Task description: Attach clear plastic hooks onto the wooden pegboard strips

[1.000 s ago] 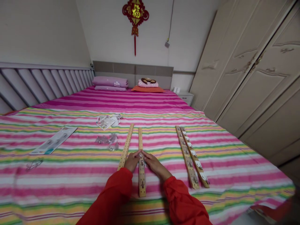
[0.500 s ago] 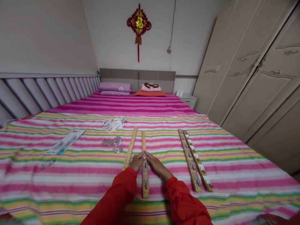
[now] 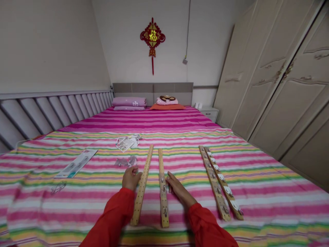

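Two long wooden strips with rows of holes lie side by side on the striped bedspread (image 3: 77, 202). The right strip (image 3: 162, 178) carries a few small metal hooks. My right hand (image 3: 177, 187) rests beside it, fingers stretched toward a hook at its middle. My left hand (image 3: 130, 178) has its fingers curled at the left of the bare strip (image 3: 143, 181), close to a small pile of clear packets with metal hooks (image 3: 125, 161). What the left fingers hold, if anything, is hidden.
Two more strips fitted with white-capped hooks (image 3: 218, 180) lie to the right. A white packet heap (image 3: 125, 142), a long card package (image 3: 77, 163) and a clear packet (image 3: 58, 188) lie on the left. Pillows sit at the headboard; a wardrobe stands on the right.
My left hand left the hooked strip and moved left across the bare strip toward the packets. The right hand stayed by the hooked strip. The view tilted up slightly.
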A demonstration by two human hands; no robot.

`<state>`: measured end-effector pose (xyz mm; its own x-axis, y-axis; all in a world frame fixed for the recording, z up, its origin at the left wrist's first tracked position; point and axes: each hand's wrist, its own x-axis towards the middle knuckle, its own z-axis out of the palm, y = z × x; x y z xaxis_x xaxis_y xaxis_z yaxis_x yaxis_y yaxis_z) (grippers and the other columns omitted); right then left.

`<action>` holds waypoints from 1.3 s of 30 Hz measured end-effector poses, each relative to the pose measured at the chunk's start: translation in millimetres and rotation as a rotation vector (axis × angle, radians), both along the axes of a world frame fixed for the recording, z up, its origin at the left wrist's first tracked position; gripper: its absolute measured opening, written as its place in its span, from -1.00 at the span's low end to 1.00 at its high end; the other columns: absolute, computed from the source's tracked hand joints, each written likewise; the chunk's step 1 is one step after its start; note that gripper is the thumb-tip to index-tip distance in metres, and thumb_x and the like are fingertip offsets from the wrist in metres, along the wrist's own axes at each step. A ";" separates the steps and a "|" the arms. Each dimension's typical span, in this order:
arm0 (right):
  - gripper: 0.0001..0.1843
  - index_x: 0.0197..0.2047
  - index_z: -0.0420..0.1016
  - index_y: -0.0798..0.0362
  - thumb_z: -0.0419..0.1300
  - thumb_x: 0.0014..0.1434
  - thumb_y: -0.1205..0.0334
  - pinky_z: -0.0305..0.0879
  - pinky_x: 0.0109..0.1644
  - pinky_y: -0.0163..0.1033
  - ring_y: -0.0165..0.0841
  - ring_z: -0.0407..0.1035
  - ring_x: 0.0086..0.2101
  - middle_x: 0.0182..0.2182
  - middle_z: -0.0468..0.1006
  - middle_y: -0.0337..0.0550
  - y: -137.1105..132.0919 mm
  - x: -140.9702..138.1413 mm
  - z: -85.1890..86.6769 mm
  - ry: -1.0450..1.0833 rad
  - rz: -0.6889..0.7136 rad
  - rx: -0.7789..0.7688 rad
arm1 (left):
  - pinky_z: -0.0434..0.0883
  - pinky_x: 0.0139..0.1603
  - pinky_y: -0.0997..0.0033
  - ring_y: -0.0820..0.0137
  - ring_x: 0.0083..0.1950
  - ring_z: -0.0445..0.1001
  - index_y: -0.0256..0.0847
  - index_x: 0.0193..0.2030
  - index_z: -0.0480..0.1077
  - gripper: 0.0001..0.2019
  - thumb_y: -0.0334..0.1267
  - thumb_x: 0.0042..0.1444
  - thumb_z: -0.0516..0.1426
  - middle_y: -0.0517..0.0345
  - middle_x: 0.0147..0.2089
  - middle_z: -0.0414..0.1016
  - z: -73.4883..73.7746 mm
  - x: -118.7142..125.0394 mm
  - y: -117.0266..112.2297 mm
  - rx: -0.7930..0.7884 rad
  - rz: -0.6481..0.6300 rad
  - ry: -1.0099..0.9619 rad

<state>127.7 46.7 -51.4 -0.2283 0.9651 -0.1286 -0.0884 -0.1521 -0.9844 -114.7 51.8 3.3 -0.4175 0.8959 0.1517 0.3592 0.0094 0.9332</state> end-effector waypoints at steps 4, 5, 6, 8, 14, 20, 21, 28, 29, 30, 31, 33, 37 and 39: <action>-0.23 0.28 0.17 0.09 0.16 0.07 -0.07 0.08 -0.56 -0.30 -0.48 0.16 -0.65 -0.49 0.37 -0.27 -0.3 -0.2 1.3 0.053 -0.028 -0.032 | 0.37 -0.33 0.36 0.42 -0.44 0.33 -0.26 -0.33 0.49 -0.69 -0.12 -0.22 0.22 0.15 -0.38 0.41 3.3 16.6 -7.1 0.121 0.032 0.124; -0.25 0.27 0.18 0.09 0.17 0.06 -0.05 0.07 -0.56 -0.30 -0.48 0.16 -0.66 -0.49 0.38 -0.28 -0.4 -0.2 1.2 0.062 -0.032 -0.039 | 0.38 -0.33 0.37 0.42 -0.43 0.35 -0.26 -0.31 0.49 -0.70 -0.11 -0.16 0.19 0.14 -0.38 0.42 2.6 25.8 -10.4 0.138 -0.027 0.100; -0.27 0.26 0.20 0.09 0.18 0.06 -0.01 0.06 -0.57 -0.31 -0.48 0.16 -0.67 -0.51 0.39 -0.28 -0.5 -0.2 1.0 0.069 -0.033 -0.042 | 0.39 -0.33 0.38 0.41 -0.42 0.37 -0.25 -0.31 0.49 -0.72 -0.11 -0.12 0.16 0.14 -0.39 0.43 1.1 35.5 -13.8 0.133 -0.121 0.067; -0.31 0.22 0.27 0.07 0.21 0.03 0.05 0.04 -0.57 -0.31 -0.48 0.16 -0.67 -0.54 0.39 -0.30 -0.8 -0.4 0.1 0.083 -0.041 -0.040 | 0.41 -0.30 0.39 0.40 -0.38 0.42 -0.25 -0.30 0.50 -0.76 -0.19 -0.11 0.16 0.15 -0.42 0.47 -3.9 53.4 -19.4 0.090 -0.331 0.044; -0.45 0.03 0.45 0.03 0.27 -0.10 0.22 -0.01 -0.60 -0.34 -0.51 0.13 -0.71 -0.63 0.34 -0.40 1.0 -2.4 -4.9 0.167 -0.065 -0.018 | 0.42 -0.10 0.30 0.31 -0.19 0.50 -0.21 -0.14 0.52 -0.68 -0.34 -0.09 0.15 0.04 -0.21 0.56 -22.1 70.5 -16.6 0.045 -0.507 0.199; -0.52 -0.07 0.48 0.05 0.28 -0.14 0.23 0.04 -0.61 -0.36 -0.50 0.20 -0.69 -0.58 0.46 -0.34 -1.4 3.5 -1.6 0.272 -0.063 -0.065 | 0.44 -0.15 0.33 0.32 -0.23 0.52 -0.23 -0.23 0.52 -0.76 -0.30 -0.07 0.13 0.05 -0.26 0.58 -15.6 72.5 -15.4 -0.004 -0.501 0.158; -0.56 -0.11 0.49 0.06 0.28 -0.14 0.23 0.05 -0.61 -0.36 -0.50 0.22 -0.68 -0.56 0.48 -0.32 -3.3 4.7 -0.5 0.293 -0.077 -0.061 | 0.44 -0.18 0.34 0.33 -0.26 0.52 -0.23 -0.27 0.52 -0.78 -0.28 -0.06 0.12 0.07 -0.30 0.58 -13.1 74.0 -19.2 -0.005 -0.493 0.141; -0.81 -0.46 0.47 0.08 0.36 -0.21 0.26 0.03 -0.61 -0.40 -0.53 0.17 -0.69 -0.70 0.39 -0.39 -17.1 5.1 5.8 0.236 -0.095 0.059 | 0.44 -0.32 0.35 0.35 -0.38 0.48 -0.20 -0.41 0.41 -0.85 -0.19 -0.08 0.11 0.13 -0.41 0.51 -14.6 86.3 -62.8 -0.022 -0.397 0.070; -0.81 -0.47 0.47 0.08 0.37 -0.22 0.25 0.03 -0.61 -0.39 -0.53 0.17 -0.69 -0.70 0.40 -0.38 -17.8 4.5 6.6 0.227 -0.092 0.067 | 0.44 -0.31 0.34 0.34 -0.37 0.49 -0.21 -0.41 0.41 -0.84 -0.18 -0.07 0.11 0.12 -0.40 0.50 -16.7 88.2 -67.3 -0.020 -0.394 0.062; -0.81 -0.48 0.47 0.07 0.37 -0.21 0.24 0.04 -0.61 -0.39 -0.53 0.18 -0.69 -0.70 0.40 -0.38 -18.4 4.1 7.4 0.222 -0.094 0.073 | 0.44 -0.30 0.33 0.34 -0.36 0.49 -0.21 -0.40 0.40 -0.84 -0.17 -0.07 0.11 0.11 -0.39 0.50 -18.6 90.2 -70.8 -0.018 -0.391 0.056; -0.81 -0.48 0.48 0.07 0.37 -0.21 0.23 0.04 -0.60 -0.39 -0.52 0.19 -0.68 -0.70 0.40 -0.38 -18.7 3.7 8.1 0.218 -0.096 0.077 | 0.44 -0.29 0.32 0.33 -0.35 0.49 -0.21 -0.40 0.40 -0.84 -0.16 -0.06 0.11 0.10 -0.39 0.50 -19.9 92.1 -73.3 -0.018 -0.392 0.052; -0.81 -0.48 0.48 0.07 0.37 -0.20 0.21 0.05 -0.60 -0.38 -0.51 0.19 -0.68 -0.71 0.39 -0.38 -19.0 3.2 8.9 0.211 -0.097 0.078 | 0.44 -0.30 0.32 0.34 -0.35 0.49 -0.21 -0.41 0.40 -0.84 -0.16 -0.04 0.10 0.11 -0.40 0.49 -20.7 95.1 -75.8 -0.022 -0.388 0.057; -0.80 -0.50 0.47 0.07 0.38 -0.21 0.21 0.05 -0.59 -0.38 -0.52 0.18 -0.68 -0.70 0.39 -0.38 -18.8 2.5 7.8 0.220 -0.084 0.084 | 0.44 -0.31 0.33 0.34 -0.36 0.48 -0.21 -0.40 0.42 -0.84 -0.18 -0.05 0.10 0.10 -0.39 0.49 -19.8 96.5 -76.3 -0.003 -0.338 0.064; -0.79 -0.51 0.46 0.07 0.39 -0.22 0.21 0.05 -0.60 -0.38 -0.52 0.18 -0.68 -0.70 0.39 -0.38 -18.2 2.0 6.4 0.219 -0.082 0.093 | 0.45 -0.27 0.31 0.33 -0.32 0.49 -0.23 -0.31 0.46 -0.79 -0.19 -0.06 0.12 0.06 -0.33 0.50 -21.2 95.6 -76.4 0.015 -0.331 0.041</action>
